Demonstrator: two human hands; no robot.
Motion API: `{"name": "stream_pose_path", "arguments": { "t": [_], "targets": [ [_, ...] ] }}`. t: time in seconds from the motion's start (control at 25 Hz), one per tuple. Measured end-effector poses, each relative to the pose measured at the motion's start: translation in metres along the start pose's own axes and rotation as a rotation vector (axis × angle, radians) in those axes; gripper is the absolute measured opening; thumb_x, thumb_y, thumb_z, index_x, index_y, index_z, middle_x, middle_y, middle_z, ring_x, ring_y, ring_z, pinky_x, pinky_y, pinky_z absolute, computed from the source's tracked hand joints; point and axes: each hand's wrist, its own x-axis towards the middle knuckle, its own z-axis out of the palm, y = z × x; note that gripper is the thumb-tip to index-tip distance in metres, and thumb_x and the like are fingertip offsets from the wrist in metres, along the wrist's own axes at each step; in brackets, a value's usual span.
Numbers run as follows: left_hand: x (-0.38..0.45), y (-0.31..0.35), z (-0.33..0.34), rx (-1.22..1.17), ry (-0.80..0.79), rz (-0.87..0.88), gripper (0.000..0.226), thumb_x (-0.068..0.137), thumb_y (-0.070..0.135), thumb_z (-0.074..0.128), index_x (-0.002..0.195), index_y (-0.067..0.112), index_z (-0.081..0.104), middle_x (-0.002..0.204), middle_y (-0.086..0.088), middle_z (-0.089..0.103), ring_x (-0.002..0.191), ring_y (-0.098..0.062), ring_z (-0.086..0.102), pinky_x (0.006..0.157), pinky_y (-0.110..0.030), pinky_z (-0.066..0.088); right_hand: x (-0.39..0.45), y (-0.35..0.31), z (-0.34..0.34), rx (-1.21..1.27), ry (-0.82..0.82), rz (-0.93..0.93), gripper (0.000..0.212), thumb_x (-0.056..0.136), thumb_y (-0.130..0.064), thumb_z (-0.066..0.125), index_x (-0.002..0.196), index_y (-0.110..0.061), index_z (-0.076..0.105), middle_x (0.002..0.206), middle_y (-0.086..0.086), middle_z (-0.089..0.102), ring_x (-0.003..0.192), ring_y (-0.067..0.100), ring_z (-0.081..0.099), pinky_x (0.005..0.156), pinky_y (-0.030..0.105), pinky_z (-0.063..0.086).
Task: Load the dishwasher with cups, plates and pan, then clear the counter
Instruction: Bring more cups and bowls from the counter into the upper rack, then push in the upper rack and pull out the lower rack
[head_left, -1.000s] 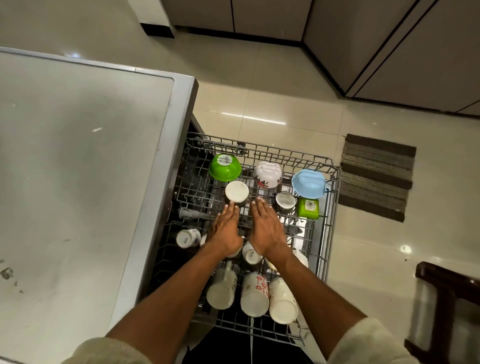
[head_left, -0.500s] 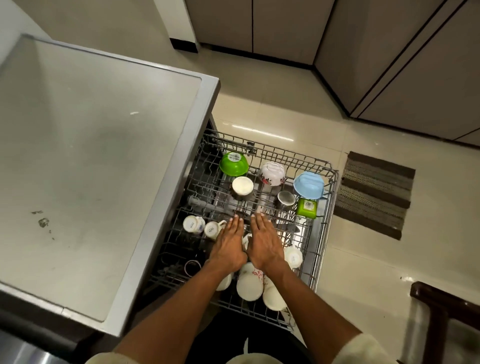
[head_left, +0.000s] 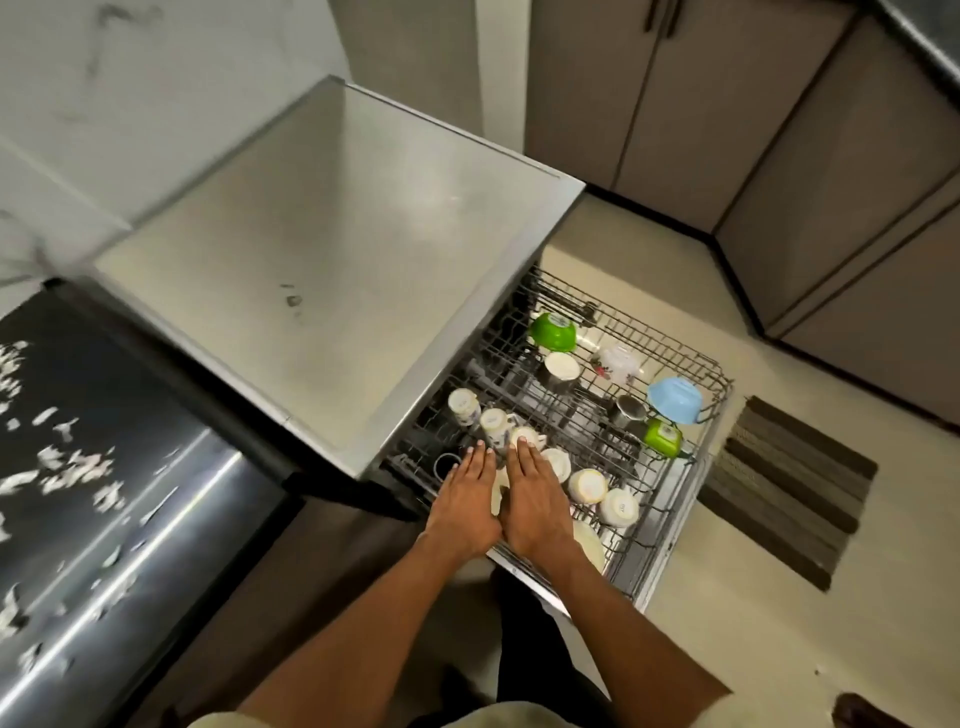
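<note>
Now the pulled-out dishwasher rack holds upturned white cups, a green bowl, a blue bowl and a steel cup. Left hand and right hand lie flat, fingers straight, gripping nothing, over the near cups. Since a second ago, both hands sit nearer the rack's front edge.

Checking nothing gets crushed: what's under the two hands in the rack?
Both the left hand and right hand lie flat over white cups in the rack; whatever sits beneath the palms is covered.
</note>
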Motion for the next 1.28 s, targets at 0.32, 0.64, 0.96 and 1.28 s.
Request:
{"name": "stream_pose_path", "arguments": {
  "t": [0.32,0.64,0.96,1.28],
  "targets": [
    [-0.154,-0.046,0.007,-0.108,0.263,-0.177,0.084,0.091,0.023,0.048,0.158,0.011,-0.001,0.167,-0.006,-0.006,0.153,-0.019,-0.007,0.125,-0.036,0.002,-0.089,-0.099,0.008,-0.104,0.034,-0.268,0.069,0.1,-0.029,0.033,0.16,-0.005,0.008,0.168,0.013,0.007,0.156,0.023,0.003,0.126,0.034,0.0],
    [-0.262,-0.086,0.018,-0.211,0.465,-0.34,0.077,0.097,0.026,0.04,0.158,0.008,-0.003,0.166,-0.01,-0.01,0.153,-0.02,-0.01,0.125,-0.034,-0.002,-0.137,-0.181,0.026,-0.135,0.072,-0.523,0.065,0.102,-0.029,0.035,0.16,-0.008,0.014,0.168,0.01,0.012,0.156,0.02,0.006,0.121,0.028,-0.007],
    [-0.302,-0.067,0.044,-0.302,0.537,-0.498,0.078,0.097,0.024,0.042,0.158,0.009,-0.004,0.166,-0.008,-0.011,0.153,-0.019,-0.011,0.124,-0.032,-0.003,-0.161,-0.184,0.034,-0.257,0.018,-0.737,0.062,0.106,-0.028,0.036,0.16,-0.006,0.012,0.168,0.012,0.008,0.156,0.02,0.003,0.122,0.03,-0.005],
    [-0.274,0.033,0.079,-0.42,0.592,-0.618,0.088,0.087,0.013,0.048,0.158,0.01,-0.005,0.166,-0.008,-0.011,0.153,-0.018,-0.012,0.124,-0.033,-0.003,-0.172,-0.089,0.007,-0.313,-0.036,-0.867,0.063,0.103,-0.024,0.04,0.159,-0.006,0.017,0.167,0.012,0.013,0.155,0.023,0.009,0.122,0.03,-0.003]
  ]
}}
